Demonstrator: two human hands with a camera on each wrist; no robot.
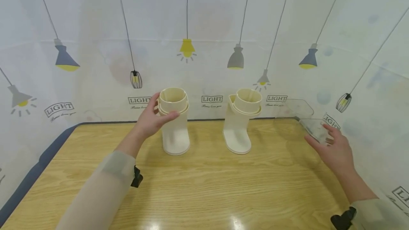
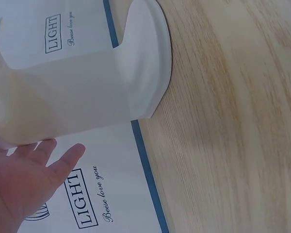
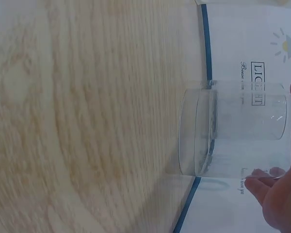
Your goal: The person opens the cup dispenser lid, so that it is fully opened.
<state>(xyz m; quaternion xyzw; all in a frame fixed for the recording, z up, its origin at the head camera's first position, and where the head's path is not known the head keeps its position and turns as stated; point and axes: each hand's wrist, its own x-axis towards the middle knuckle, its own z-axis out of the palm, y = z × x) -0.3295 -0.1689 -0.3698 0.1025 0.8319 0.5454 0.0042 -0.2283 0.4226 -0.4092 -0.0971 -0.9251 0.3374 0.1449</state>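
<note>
A cream plastic stand (image 1: 176, 134) with a round cup (image 1: 174, 97) in its top ring stands upright on the left part of the table. My left hand (image 1: 153, 116) grips it at the ring, the thumb across the front and the fingers round the left side. In the left wrist view, fingertips touch the side of that stand (image 2: 77, 99). My right hand (image 1: 335, 148) holds the upper edge of a clear, see-through container (image 3: 199, 131) at the right back. Thumb and fingers lie on opposite sides of it. Its full outline is hard to make out in the head view.
A second cream stand (image 1: 236, 136), also with a round cup (image 1: 248, 97), stands between the hands. The wooden table (image 1: 204, 187) ends at a dark blue edge in front of a white cloth backdrop (image 1: 207, 17) printed with lamps.
</note>
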